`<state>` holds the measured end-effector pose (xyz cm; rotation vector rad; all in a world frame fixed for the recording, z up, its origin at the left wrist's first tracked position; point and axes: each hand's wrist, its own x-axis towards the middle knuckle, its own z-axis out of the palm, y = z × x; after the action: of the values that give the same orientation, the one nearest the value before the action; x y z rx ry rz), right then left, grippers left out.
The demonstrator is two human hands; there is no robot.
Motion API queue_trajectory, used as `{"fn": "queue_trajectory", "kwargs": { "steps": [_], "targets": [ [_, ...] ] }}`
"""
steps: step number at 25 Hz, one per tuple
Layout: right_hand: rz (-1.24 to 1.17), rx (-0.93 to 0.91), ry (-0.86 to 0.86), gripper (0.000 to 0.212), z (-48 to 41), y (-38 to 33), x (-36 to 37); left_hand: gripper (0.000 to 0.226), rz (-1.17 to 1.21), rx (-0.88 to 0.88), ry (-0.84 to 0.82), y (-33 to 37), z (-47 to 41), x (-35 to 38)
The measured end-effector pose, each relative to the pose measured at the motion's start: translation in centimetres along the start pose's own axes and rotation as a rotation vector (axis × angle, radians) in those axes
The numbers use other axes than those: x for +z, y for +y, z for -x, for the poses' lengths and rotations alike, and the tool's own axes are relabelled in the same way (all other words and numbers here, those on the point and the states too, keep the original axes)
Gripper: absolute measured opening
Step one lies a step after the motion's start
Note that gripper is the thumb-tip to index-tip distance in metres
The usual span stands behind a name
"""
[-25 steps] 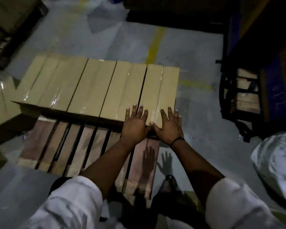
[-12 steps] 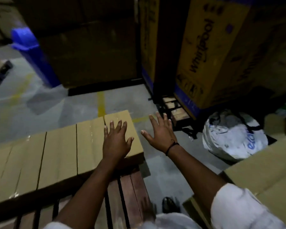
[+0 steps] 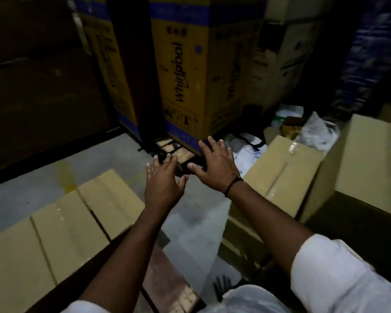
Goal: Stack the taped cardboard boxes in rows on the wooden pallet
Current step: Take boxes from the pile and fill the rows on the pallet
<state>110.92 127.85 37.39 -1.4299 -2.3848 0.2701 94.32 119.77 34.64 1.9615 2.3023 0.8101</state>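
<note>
Two spread hands (image 3: 163,188) (image 3: 215,168), three rowed boxes (image 3: 68,227)

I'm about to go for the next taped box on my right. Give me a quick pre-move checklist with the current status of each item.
1. Confirm left hand is free: ok, fingers spread, holding nothing.
2. Confirm right hand is free: ok, open, holding nothing.
3. Locate the taped box to pick: ok, to the right, top taped shut, nothing on it.
4. Check the row of boxes is set: ok, side by side on the pallet.
5. Check room for another row: ok, bare slats show in front of the row.
6. Check the floor between pallet and box: ok, bare concrete.
7. Judge the box's weight: cannot tell.
</note>
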Motion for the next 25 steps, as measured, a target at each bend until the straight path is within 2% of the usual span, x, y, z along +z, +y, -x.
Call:
{"fn": "queue_trajectory", "kwargs": {
  "steps": [7, 13, 18, 21, 25],
  "targets": [
    [0.088, 0.266, 0.188, 0.084, 5.7, 11.5, -8.8, 0.072, 0.113, 0.278, -0.071, 14.5, -2.4, 4.7],
    [0.142, 0.454, 0.279, 0.081, 11.1, 22.5, -15.3, 0.069, 0.266, 0.421, -0.144, 28.4, -2.9, 8.4],
    [0.139, 0.675, 0.256, 0.081, 15.8, 32.4, -18.4, 0.057, 0.291, 0.487, -0.236, 37.1, -3.7, 12.1],
    [0.113, 0.797, 0.169, 0.082, 17.7, 36.7, -19.1, 0.05, 0.27, 0.499, -0.323, 41.5, -4.4, 14.4],
    [0.153, 0.82, 0.097, 0.082, 19.2, 39.4, -18.6, 0.039, 0.23, 0.505, -0.476, 45.4, -5.3, 17.1]
  ]
}}
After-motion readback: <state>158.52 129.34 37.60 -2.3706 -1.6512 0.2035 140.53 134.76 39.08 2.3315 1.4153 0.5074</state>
